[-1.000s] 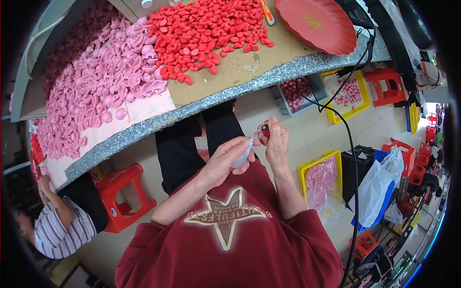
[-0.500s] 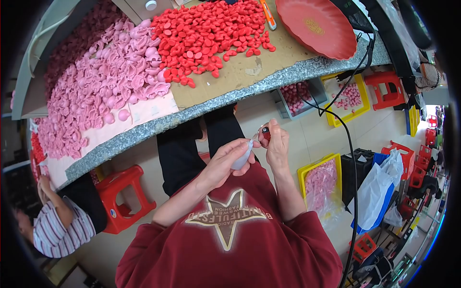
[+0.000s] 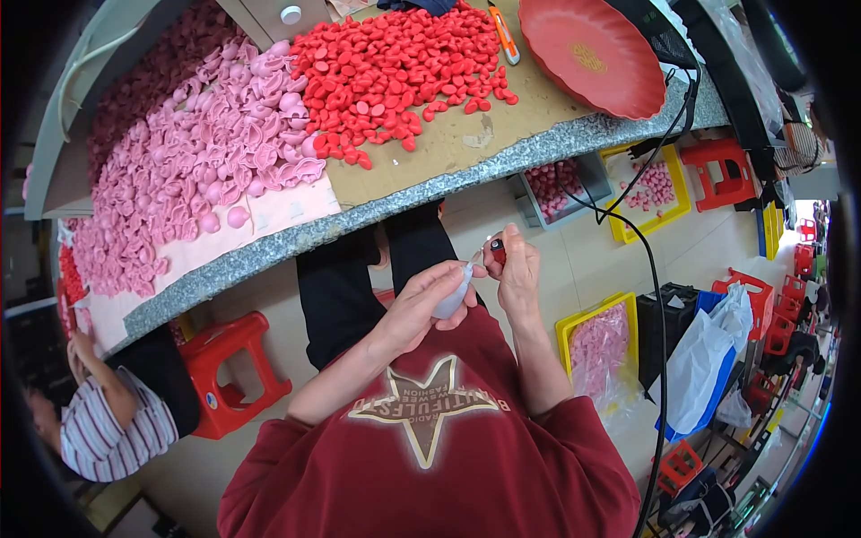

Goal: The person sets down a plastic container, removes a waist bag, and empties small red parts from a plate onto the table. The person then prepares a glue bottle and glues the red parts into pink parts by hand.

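White piece (image 3: 451, 303), probably light and soft, best held round its wide end, is clasped in my left hand (image 3: 421, 299) at my twelve o'clock, my right hand (image 3: 519, 271) gripping a dark-red tool (image 3: 499, 255).

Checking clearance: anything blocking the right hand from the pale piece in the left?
Nothing visible blocks it. The right hand, holding a dark-red item, sits close to the tip of the pale piece held in the left hand. Contact is unclear.

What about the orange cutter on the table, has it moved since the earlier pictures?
No: the orange cutter keeps its place beside the red dish; both only slide down the picture together.
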Tool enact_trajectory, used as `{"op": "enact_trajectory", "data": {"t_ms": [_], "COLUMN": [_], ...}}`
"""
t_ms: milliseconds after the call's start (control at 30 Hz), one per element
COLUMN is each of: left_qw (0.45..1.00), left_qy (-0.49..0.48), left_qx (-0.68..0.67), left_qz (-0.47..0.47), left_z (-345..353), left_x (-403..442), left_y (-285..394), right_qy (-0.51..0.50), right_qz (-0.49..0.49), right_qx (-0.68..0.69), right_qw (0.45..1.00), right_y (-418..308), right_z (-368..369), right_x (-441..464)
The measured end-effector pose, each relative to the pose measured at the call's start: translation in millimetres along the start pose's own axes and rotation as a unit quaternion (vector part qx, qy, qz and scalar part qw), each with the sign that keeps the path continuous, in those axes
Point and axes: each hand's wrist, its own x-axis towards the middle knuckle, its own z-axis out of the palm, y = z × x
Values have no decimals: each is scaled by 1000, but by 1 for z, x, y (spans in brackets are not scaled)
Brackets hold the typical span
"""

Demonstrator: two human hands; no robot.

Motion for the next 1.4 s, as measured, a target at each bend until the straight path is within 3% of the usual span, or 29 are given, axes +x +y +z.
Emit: {"op": "enact_trajectory", "data": {"t_ms": [300, 600, 700, 800, 900, 1000, 1033, 1133, 1167, 1267, 1367, 1400], "left_qw": [1000, 1000, 1000, 1000, 1000, 1000, 1000, 1000, 1000, 999, 999, 998], "left_qy": [-8, -20, -23, -19, -15, -13, -11, 5, 12, 15, 17, 21], "left_qx": [-1, 6, 5, 4, 3, -1, -2, -10, -12, -7, -5, -7], "left_qz": [1, -3, -6, -7, -3, 4, 8, 21, 26, 40, 50, 52], "left_z": [2, 6, 7, 6, 4, 3, 3, 2, 2, 0, -5, -5], "left_x": [2, 9, 10, 11, 11, 8, 8, 6, 5, 1, -3, -5], "left_y": [0, 2, 2, 3, 5, 7, 8, 10, 11, 16, 19, 20], "right_qy": [-10, 28, 8, 64, 168, 216, 232, 153, 129, -18, -86, -67], "right_qz": [-11, -41, -15, 88, -67, -255, -244, -300, -396, -433, -504, -505], "right_qx": [48, -19, 17, -133, -90, -306, -304, -410, -417, -507, -551, -545], "right_qw": [999, 999, 1000, 985, 979, 892, 891, 848, 808, 745, 660, 666], "right_y": [-2, -14, -8, -34, -27, -41, -50, -66, -70, -82, -87, -88], "right_z": [-2, 6, -7, -16, -29, -35, -31, -24, -18, -9, 5, 8], "right_x": [0, -1, 1, 6, 13, 22, 24, 43, 58, 96, 121, 123]}}
